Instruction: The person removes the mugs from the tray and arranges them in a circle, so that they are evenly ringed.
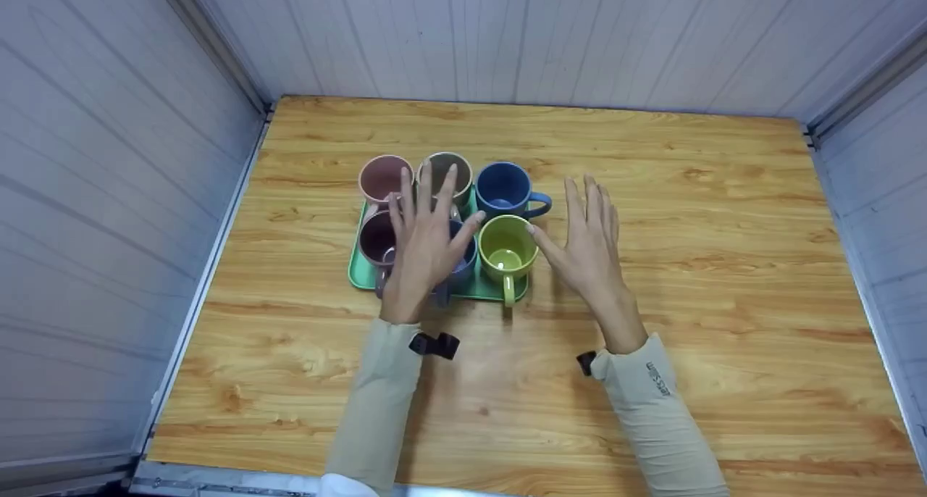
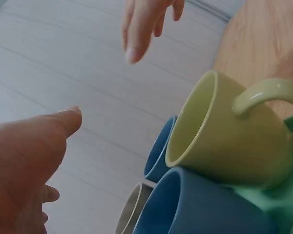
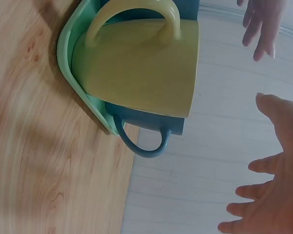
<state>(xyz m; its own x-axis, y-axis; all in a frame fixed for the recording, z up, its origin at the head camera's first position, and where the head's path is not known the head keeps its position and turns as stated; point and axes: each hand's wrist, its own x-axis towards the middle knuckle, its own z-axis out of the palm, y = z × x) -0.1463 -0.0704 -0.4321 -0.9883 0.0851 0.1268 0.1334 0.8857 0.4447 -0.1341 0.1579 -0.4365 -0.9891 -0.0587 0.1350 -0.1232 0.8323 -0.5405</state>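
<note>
Several mugs stand upright on a green tray (image 1: 355,269). At its right end are a yellow-green mug (image 1: 507,247) in front and a blue mug (image 1: 502,188) behind. My left hand (image 1: 426,243) is held above the tray, fingers spread, partly covering a second blue mug (image 1: 466,265), a dark purple mug (image 1: 374,240) and a grey mug (image 1: 456,165). A pink mug (image 1: 385,178) is at the back left. My right hand (image 1: 588,254) hovers right of the yellow-green mug, fingers extended and thumb toward its rim. Both hands hold nothing.
The tray sits on a wood-grain table (image 1: 724,280). Pale panel walls (image 1: 507,40) enclose the back and both sides. A black wrist strap (image 1: 434,345) shows at the left cuff. The blue mug's handle juts right past the tray.
</note>
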